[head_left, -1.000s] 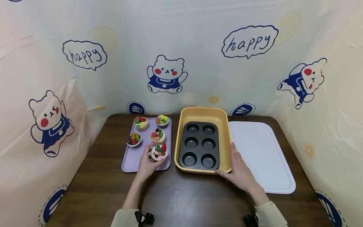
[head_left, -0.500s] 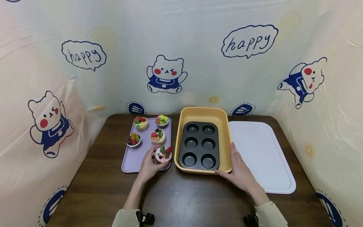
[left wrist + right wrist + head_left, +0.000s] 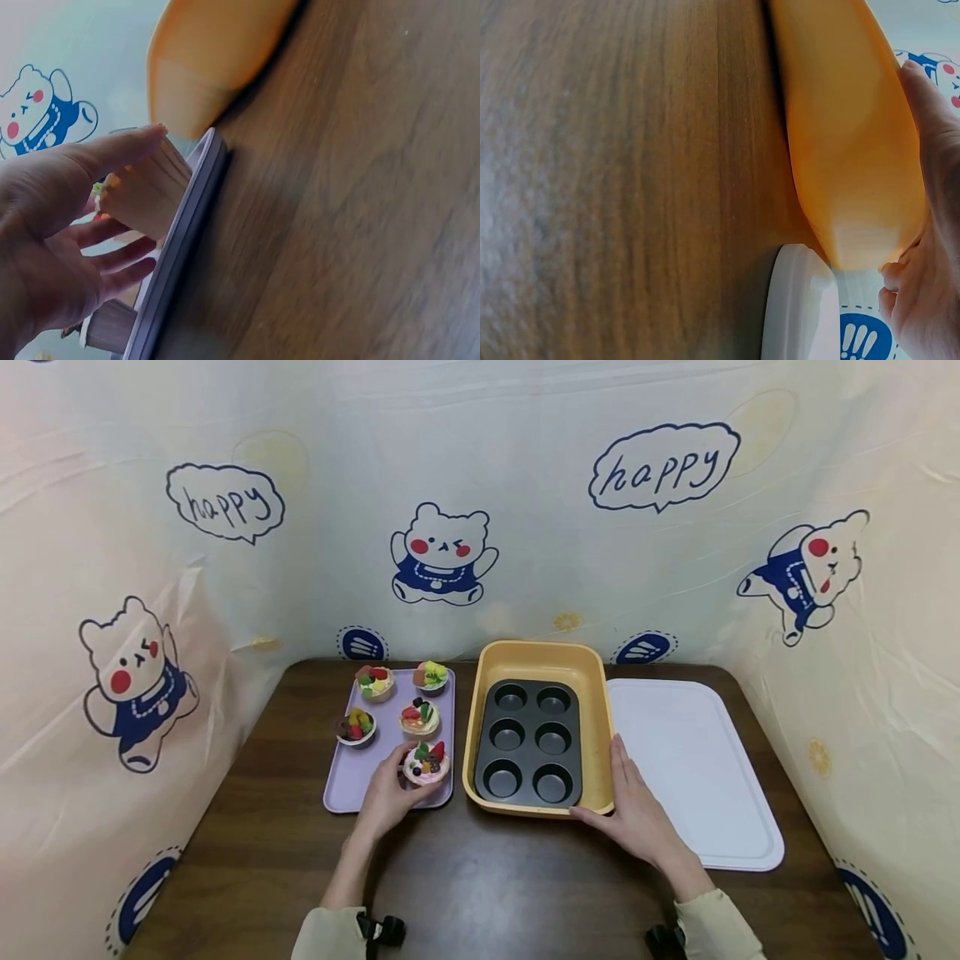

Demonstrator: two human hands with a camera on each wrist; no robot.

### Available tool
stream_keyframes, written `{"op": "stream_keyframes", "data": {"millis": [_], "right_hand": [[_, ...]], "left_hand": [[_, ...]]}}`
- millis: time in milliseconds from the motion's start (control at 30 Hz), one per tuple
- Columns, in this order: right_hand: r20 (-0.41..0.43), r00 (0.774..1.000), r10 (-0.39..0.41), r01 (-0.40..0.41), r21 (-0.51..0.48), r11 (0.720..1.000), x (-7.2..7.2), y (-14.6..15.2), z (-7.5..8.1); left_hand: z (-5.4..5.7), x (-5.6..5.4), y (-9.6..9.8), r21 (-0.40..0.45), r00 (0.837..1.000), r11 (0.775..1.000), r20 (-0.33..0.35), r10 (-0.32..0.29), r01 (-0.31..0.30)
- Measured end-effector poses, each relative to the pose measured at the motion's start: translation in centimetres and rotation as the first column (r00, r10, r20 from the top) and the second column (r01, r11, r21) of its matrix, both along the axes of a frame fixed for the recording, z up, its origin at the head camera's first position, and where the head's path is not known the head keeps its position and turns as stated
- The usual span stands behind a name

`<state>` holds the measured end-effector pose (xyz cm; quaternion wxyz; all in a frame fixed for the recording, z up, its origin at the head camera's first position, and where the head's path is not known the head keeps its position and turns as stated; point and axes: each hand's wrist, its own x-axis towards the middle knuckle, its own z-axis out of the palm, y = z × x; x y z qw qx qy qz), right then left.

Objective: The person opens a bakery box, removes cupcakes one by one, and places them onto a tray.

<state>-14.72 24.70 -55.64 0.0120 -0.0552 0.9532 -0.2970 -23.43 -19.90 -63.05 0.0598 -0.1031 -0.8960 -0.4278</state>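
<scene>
In the head view a fruit-topped cupcake (image 3: 426,766) with pink cream stands at the near right corner of a purple tray (image 3: 347,781). My left hand (image 3: 386,793) holds it from the left, thumb in front and fingers behind. In the left wrist view the cupcake's pale cup (image 3: 146,195) is close to the tray wall, with the thumb across its side. Straight fingers of my right hand (image 3: 637,814) rest along the right side of a yellow deep tray (image 3: 596,735), its thumb at the front rim. A dark muffin tin (image 3: 530,741) with vacant cups lies inside.
Several other fruit cupcakes stand on the purple tray, the closest a cupcake (image 3: 419,718) just behind the held one. A white board (image 3: 693,768) lies at the right, beside the yellow tray. A printed curtain (image 3: 525,552) hangs behind the brown table (image 3: 480,885).
Held in the left hand, the cupcake shifted right and tilted half a second ago, then came back slightly left and more upright. The right hand stayed on the yellow tray.
</scene>
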Motion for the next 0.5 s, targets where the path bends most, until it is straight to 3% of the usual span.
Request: {"op": "stream_keyframes", "data": {"millis": [133,233,367,500], "right_hand": [[-0.002,1.0,-0.001,0.001,0.003,1.0,-0.1,0.2,0.0],[-0.002,1.0,-0.004,0.004,0.002,1.0,-0.3,0.3,0.0],[0.0,1.0,-0.007,0.007,-0.005,1.0,-0.5,0.4,0.0],[-0.001,1.0,-0.004,0.004,-0.01,1.0,-0.7,0.4,-0.1]], "left_hand": [[-1.5,-0.7,-1.0,-0.061,0.999,0.998,0.035,0.008,-0.006],[-1.2,-0.7,-0.9,-0.083,0.999,0.997,0.048,0.01,-0.006],[1.3,0.4,0.1,-0.089,0.997,0.996,0.079,0.015,-0.008],[5.6,2.1,1.5,-0.061,0.987,0.998,0.158,0.024,-0.014]]}}
